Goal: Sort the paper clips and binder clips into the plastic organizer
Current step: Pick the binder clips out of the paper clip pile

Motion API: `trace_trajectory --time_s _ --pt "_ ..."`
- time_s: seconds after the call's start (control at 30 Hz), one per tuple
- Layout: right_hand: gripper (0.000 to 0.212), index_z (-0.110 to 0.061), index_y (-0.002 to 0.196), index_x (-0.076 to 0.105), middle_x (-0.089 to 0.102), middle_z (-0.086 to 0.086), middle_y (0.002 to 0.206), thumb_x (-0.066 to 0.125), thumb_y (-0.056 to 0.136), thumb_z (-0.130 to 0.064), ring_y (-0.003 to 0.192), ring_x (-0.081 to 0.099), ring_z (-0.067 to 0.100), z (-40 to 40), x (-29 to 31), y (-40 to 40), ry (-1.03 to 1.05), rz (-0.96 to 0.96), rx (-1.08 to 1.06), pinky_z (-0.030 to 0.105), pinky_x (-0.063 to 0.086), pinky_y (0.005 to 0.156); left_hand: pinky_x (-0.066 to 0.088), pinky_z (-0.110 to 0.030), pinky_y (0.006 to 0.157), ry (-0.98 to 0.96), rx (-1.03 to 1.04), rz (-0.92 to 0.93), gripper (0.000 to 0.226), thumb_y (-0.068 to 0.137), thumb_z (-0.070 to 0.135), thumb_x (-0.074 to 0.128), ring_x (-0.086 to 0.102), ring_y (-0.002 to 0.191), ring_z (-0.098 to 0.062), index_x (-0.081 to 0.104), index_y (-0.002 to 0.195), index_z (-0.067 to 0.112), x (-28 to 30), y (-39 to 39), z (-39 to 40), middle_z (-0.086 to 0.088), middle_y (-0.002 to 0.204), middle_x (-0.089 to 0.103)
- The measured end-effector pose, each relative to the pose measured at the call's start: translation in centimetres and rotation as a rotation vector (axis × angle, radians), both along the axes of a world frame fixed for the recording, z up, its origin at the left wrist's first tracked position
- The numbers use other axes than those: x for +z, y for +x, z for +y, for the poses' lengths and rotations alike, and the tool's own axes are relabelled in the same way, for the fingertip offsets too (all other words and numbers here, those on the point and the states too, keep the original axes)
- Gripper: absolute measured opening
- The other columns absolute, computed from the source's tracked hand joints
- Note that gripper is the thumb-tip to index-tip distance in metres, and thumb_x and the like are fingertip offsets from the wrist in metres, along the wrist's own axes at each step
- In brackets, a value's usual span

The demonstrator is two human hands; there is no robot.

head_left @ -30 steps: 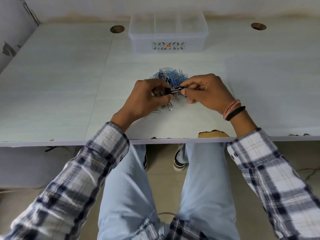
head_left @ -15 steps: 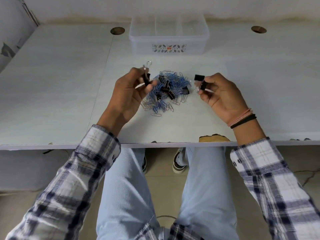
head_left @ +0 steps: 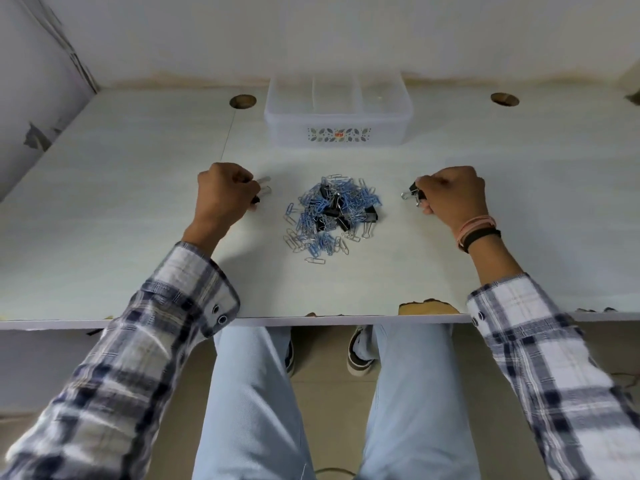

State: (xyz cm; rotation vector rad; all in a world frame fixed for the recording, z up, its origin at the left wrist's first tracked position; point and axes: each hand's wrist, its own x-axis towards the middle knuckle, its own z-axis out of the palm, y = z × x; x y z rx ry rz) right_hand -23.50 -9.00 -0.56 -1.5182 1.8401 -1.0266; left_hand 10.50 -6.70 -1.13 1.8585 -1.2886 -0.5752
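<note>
Black binder clips sit pinched in both hands, left hand and right hand flanking the clip pile, with the plastic organizer straight beyond that pile, about equally far from each.

We see each fist gripping a binder clip — left hand, right hand — flanking the clip pile; organizer beyond.

Pale desk is abutting a white wall; two cable holes are sitting near its far edge. Front edge laminate is chipping. Beige floor is showing below.
</note>
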Motion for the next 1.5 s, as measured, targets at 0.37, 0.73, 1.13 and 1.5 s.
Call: trace_trajectory --time_s 0.37,0.73,1.13,1.5 --pt "0.036 -0.012 0.117 0.069 0.069 0.004 0.105 0.074 0.084 -0.024 0.089 0.065 0.018 2.9 0.3 3.0 -0.010 0.324 0.383 0.026 0.049 0.085 0.053 -0.020 0.076 -0.199 -0.389 -0.364 0.029 0.091 0.021 0.070 0.063 0.084 -0.014 0.073 0.118 0.011 0.9 -5.1 2.6 -0.004 0.115 0.071" --pt "0.039 -0.011 0.110 0.071 0.066 0.005 0.100 0.081 0.078 -0.031 0.084 0.061 0.020 3.0 -0.1 4.7 -0.019 0.389 0.512 0.029 0.049 0.076 0.054 -0.043 0.078 -0.069 -0.723 -0.533 0.029 0.083 0.019 0.063 0.061 0.092 -0.023 0.077 0.109 0.018 0.6 -8.6 1.7 -0.003 0.104 0.063" --pt "0.034 -0.009 0.102 0.066 0.071 0.012 0.085 0.084 0.073 -0.007 0.065 0.073 0.026 3.7 -0.1 3.6 0.126 -0.063 0.416 0.030 0.061 0.058 0.053 -0.045 0.069 -0.020 -0.767 -0.597 0.010 0.084 0.016 0.062 0.056 0.076 -0.023 0.063 0.073 0.014 1.3 -9.1 1.0 -0.002 0.085 0.052" --pt "0.009 -0.003 0.086 0.064 0.064 0.020 0.083 0.056 0.089 0.002 0.077 0.064 0.028 4.2 1.5 1.4 0.217 -0.833 0.295 0.036 0.058 0.069 0.050 -0.028 0.085 -0.118 -0.548 0.008 0.012 0.085 0.022 0.071 0.062 0.102 -0.015 0.073 0.095 0.016 4.1 -9.1 1.8 0.000 0.108 0.068"
